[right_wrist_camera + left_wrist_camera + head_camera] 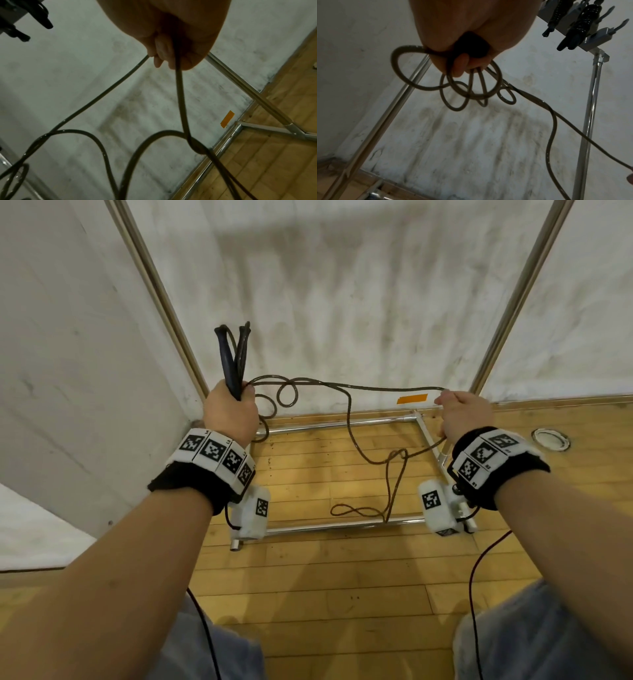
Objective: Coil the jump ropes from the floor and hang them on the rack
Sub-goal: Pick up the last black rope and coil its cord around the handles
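Observation:
My left hand grips the two dark handles of a brown jump rope, which stick up above the fist, together with several small loops of the cord. From that fist the cord runs right, level, to my right hand, which holds it in curled fingers. Below the right hand the rope drops in slack loops, and its low end lies on the wooden floor. The chrome rack stands against the wall. Other ropes' handles hang from its top hooks.
The rack's base bars form a rectangle on the wooden floor under my hands, with upright poles left and right. An orange tape strip marks the wall. A round metal floor fitting lies at the right. My knees are at the bottom.

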The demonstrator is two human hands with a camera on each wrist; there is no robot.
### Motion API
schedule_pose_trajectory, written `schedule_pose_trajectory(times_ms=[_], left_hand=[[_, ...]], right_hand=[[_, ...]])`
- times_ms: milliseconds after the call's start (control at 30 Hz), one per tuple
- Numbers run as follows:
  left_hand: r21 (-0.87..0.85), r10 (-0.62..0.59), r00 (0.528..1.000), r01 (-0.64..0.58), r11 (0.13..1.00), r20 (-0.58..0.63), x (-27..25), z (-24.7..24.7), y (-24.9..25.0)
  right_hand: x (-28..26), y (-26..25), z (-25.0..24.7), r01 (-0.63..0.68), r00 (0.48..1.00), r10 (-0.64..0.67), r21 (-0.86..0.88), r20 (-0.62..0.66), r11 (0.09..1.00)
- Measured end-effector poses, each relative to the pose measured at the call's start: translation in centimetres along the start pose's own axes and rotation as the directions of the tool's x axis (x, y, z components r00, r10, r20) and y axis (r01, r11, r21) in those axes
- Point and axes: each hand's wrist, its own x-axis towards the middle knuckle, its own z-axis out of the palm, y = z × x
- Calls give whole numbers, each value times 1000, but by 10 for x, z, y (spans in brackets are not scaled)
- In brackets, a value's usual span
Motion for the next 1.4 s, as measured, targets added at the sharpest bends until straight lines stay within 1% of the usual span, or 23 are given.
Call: schedule_pose_trajectory(times_ms=[100,167,200,267,333,400,433,467,500,567,600,667,700,733,767,833,900,967,1033,1133,1267,1333,1400], left_hand=[[-49,34,994,-29,998,105,-2,-2,4],[-67,77,974,-64,996,213,-7,-1,7],[-84,101,957,-81,993,274,-10,-1,9],[-107,155,906,-122,987,393,-19,2,15],[-109,214,839,-184,977,500,-28,8,21],[-136,255,795,-215,967,551,-36,12,26],[-156,265,799,-215,964,540,-38,13,28],[-177,264,818,-201,964,511,-38,12,30],[-192,248,846,-176,965,472,-35,11,31],[-202,202,897,-129,971,394,-27,6,30],[-204,183,909,-112,972,374,-24,3,30],[-215,163,909,-84,973,384,-21,1,29],[-222,162,898,-74,972,410,-22,0,30],[-228,164,882,-66,971,442,-24,0,31],[-227,171,862,-68,972,477,-27,-1,32],[-223,209,812,-100,970,544,-31,0,36],[-231,254,776,-143,962,578,-35,1,41],[-273,287,774,-153,950,564,-37,3,45],[-325,298,786,-131,937,542,-40,5,48],[-385,309,796,-105,917,520,-44,7,52],[-472,290,791,-1,881,539,-41,5,52],[-512,295,775,43,858,559,-44,6,54],[-522,317,783,12,853,536,-48,9,57]], right_hand=[[3,-1,3,1,996,12,-152,85,988],[-6,-6,7,96,979,-32,-314,203,944],[-16,-11,12,191,951,-85,-349,298,917],[-43,-22,24,372,832,-195,-261,519,891],[-68,-30,37,443,708,-257,-130,658,887],[-81,-33,46,461,646,-278,-73,711,884],[-83,-34,49,501,635,-286,-100,718,859],[-81,-34,50,523,643,-289,-132,709,842],[-75,-32,49,521,685,-264,-203,679,829],[-59,-26,42,421,792,-121,-392,598,818],[-51,-22,38,380,827,-36,-510,561,771],[-43,-17,33,365,846,105,-712,523,600],[-41,-15,34,367,846,121,-731,520,576],[-42,-17,35,358,841,88,-672,533,649],[-47,-20,38,354,829,6,-533,559,768],[-62,-34,44,322,769,-165,-150,617,935],[-75,-47,50,198,657,-185,69,730,978],[-86,-53,55,111,545,-137,91,827,990],[-92,-54,57,159,495,-132,59,859,985],[-100,-51,63,253,483,-194,75,854,964],[-106,-47,67,344,566,-284,91,774,935],[-107,-50,69,308,547,-304,151,780,939],[-109,-53,71,202,522,-309,237,795,950]])
